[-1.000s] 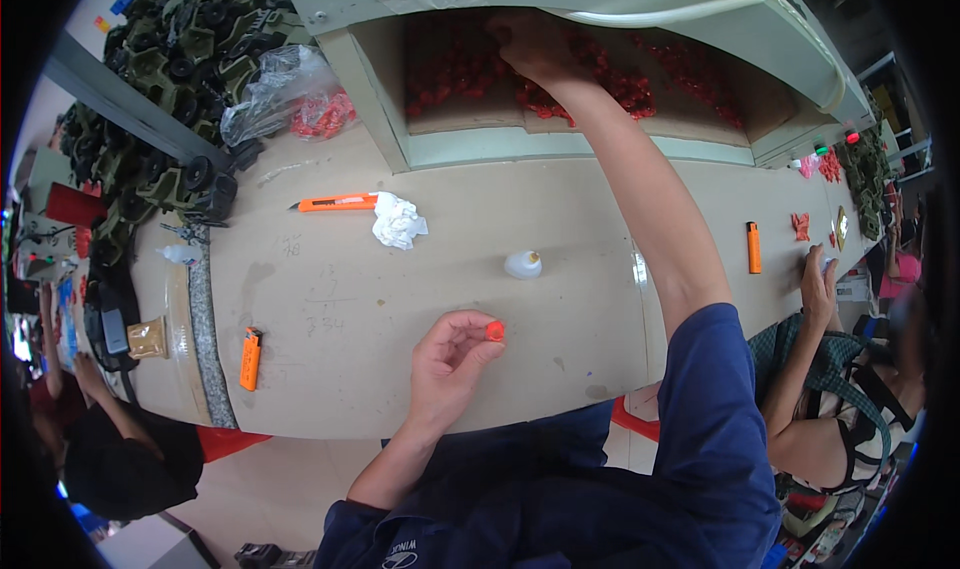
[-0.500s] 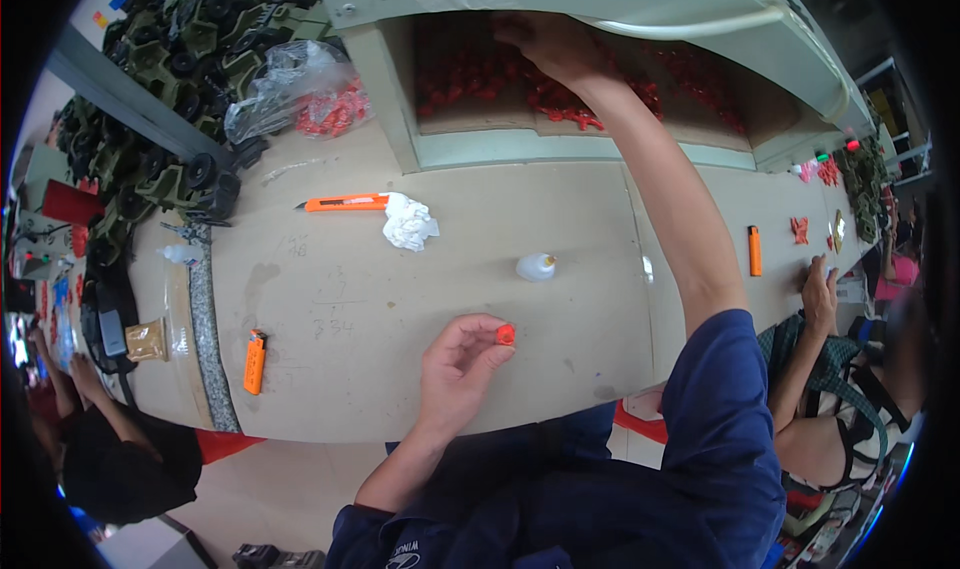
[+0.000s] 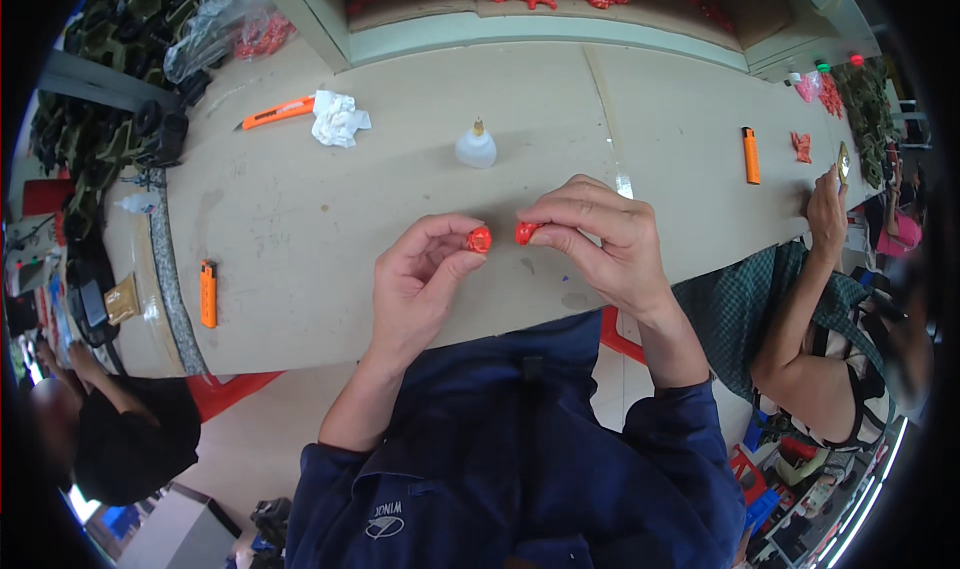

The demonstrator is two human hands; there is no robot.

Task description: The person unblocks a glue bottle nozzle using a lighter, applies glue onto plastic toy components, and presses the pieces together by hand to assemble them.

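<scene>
Red plastic pieces faced each other across a narrow gap, 1 in each hand.
Left hand pinched a round red piece in its fingertips; right hand pinched a second red piece just to its right, level, not touching, above the tan worktable, a small glue bottle beyond.

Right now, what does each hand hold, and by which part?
Left hand pinches a small red piece at its fingertips; right hand pinches another red piece likewise.

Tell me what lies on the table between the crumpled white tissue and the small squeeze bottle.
Nothing: the head view shows only bare table between the crumpled white tissue and the small squeeze bottle.
</scene>
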